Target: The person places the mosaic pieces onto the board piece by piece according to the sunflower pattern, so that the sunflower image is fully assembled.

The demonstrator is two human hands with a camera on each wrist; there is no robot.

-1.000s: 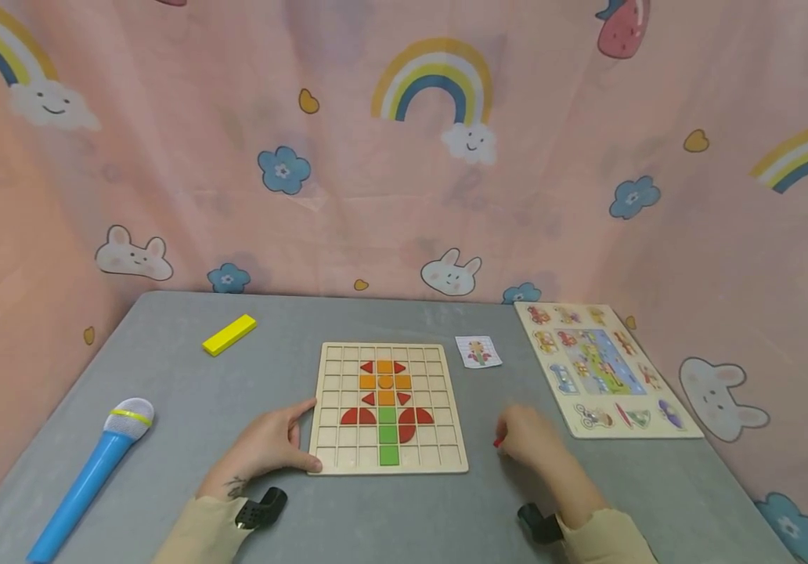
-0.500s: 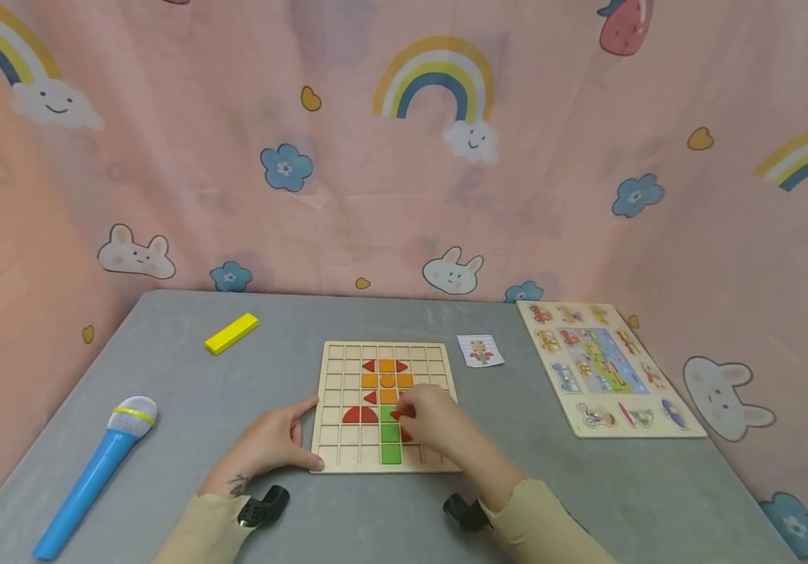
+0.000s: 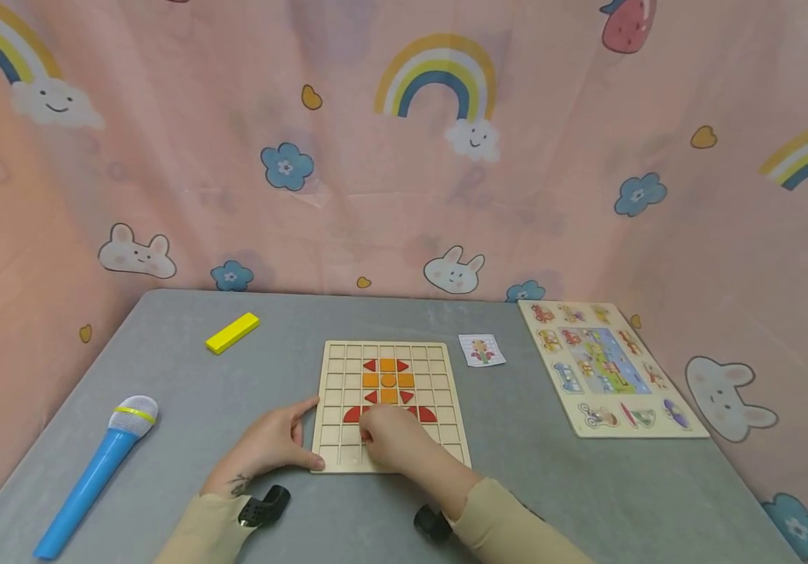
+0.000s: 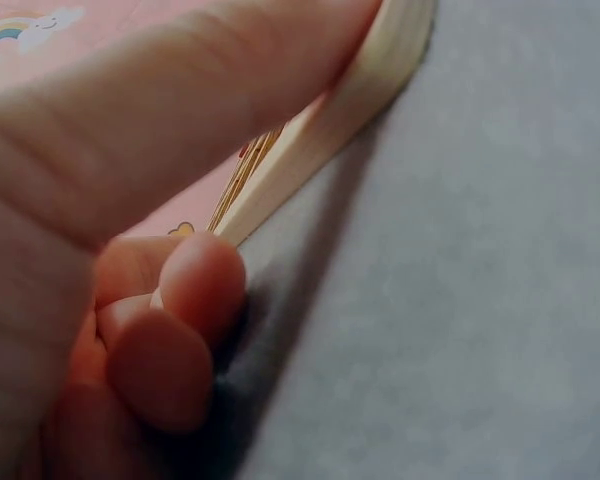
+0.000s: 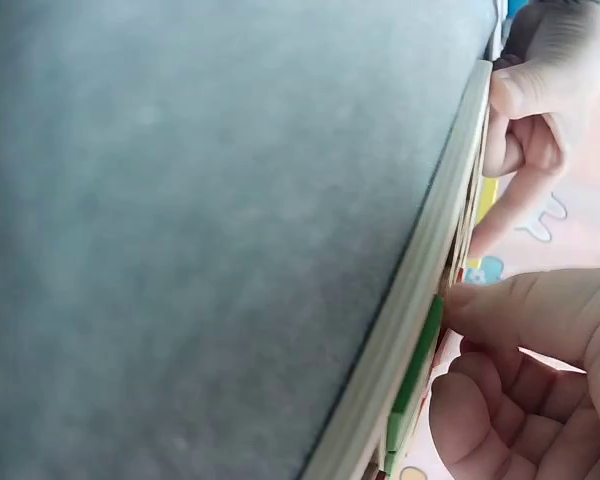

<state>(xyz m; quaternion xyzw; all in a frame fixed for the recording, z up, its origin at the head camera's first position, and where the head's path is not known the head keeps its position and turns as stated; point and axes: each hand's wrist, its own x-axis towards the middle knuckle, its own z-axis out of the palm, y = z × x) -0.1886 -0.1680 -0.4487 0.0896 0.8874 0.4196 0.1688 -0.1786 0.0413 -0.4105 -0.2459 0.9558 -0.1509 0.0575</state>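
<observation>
A wooden grid board (image 3: 439, 380) lies on the grey table, bearing orange squares (image 3: 388, 365), red triangles (image 3: 370, 365) and red quarter-circles (image 3: 428, 414). My left hand (image 3: 270, 440) touches the board's left side, thumb on the near corner and index finger along the edge; its other fingers are curled. Bent over the lower middle of the board, my right hand (image 3: 400, 440) has thumb and fingers together at the cells left of the green squares (image 5: 417, 365). The red quarter-circle at its fingertips is mostly hidden. In the right wrist view the thumb is beside a green square.
Right of the board lies a small pattern card (image 3: 481, 350), with a wooden picture puzzle (image 3: 608, 368) farther right. A yellow block (image 3: 232, 334) sits at the back left, and a blue toy microphone (image 3: 90, 486) at the left. Pink printed cloth (image 3: 348, 219) hangs behind the table.
My right hand has moved left from the bare table onto the board, carrying the red quarter-circle. It now covers the green squares. My left hand has stayed at the board's left edge.
</observation>
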